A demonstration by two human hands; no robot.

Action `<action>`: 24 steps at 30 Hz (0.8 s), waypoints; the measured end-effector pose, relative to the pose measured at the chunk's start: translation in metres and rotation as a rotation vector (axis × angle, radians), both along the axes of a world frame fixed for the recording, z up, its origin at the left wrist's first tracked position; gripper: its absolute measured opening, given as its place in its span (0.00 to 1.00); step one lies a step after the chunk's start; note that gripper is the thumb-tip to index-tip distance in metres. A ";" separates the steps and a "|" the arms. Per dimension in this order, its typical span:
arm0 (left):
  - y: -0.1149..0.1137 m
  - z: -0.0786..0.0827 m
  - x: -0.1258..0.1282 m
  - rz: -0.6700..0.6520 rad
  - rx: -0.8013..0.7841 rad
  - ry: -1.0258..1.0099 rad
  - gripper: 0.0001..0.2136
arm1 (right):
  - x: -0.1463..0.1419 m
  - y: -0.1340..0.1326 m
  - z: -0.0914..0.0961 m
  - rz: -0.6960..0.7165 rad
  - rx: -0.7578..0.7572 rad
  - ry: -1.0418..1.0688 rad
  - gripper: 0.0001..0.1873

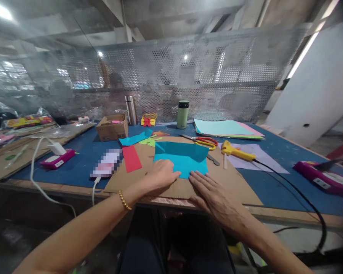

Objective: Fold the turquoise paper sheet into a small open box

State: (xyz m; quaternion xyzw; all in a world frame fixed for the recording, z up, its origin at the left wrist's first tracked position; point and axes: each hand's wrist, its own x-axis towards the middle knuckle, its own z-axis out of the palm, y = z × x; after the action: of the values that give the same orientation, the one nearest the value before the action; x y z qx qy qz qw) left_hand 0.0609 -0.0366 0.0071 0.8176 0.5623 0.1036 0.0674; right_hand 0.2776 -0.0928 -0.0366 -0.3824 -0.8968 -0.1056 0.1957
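Note:
A sheet of blue paper (185, 158) lies on a piece of brown cardboard (234, 186), its far part folded up with a crease across it. My left hand (161, 173) is closed at the paper's near left corner, fingers curled and thumb pressed along the near edge. My right hand (207, 190) lies flat with fingers stretched out, the fingertips on the near right edge of the sheet. Left of the sheet is a red paper strip (132, 158). Behind it are green paper cutouts (150, 140) and another blue piece (135, 137).
Scissors (207, 142), a grey blade (213, 160) and a yellow glue gun (238, 151) on purple paper (267, 161) lie to the right. A phone (106, 163) with a white cable is at left. A small box (112, 127), steel flask (131, 110) and green tumbler (183, 115) stand behind.

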 end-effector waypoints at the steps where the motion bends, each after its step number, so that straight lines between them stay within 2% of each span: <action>1: 0.004 0.001 0.002 -0.005 -0.013 0.024 0.19 | 0.000 0.000 -0.001 -0.001 0.000 0.001 0.26; 5: 0.008 0.019 0.001 -0.011 -0.181 0.082 0.23 | 0.000 0.001 -0.005 -0.012 0.017 0.011 0.26; 9: 0.007 0.033 -0.001 0.014 -0.330 0.114 0.22 | 0.000 0.001 -0.007 -0.005 0.024 0.025 0.27; 14: 0.017 0.025 -0.006 -0.067 -0.333 0.133 0.20 | 0.000 0.001 -0.008 -0.003 0.014 0.035 0.26; 18: 0.022 0.018 -0.015 -0.043 -0.306 0.131 0.17 | 0.000 0.002 -0.008 0.005 0.018 0.049 0.26; 24: 0.023 0.010 -0.043 -0.054 -0.344 0.047 0.17 | -0.001 0.002 -0.007 -0.010 0.032 0.014 0.27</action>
State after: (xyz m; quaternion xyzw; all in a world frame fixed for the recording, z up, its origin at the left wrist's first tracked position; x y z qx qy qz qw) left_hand 0.0180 -0.0136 0.0168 0.8112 0.5508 -0.0152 0.1958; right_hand 0.2767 -0.0908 -0.0431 -0.3844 -0.8918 -0.1182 0.2073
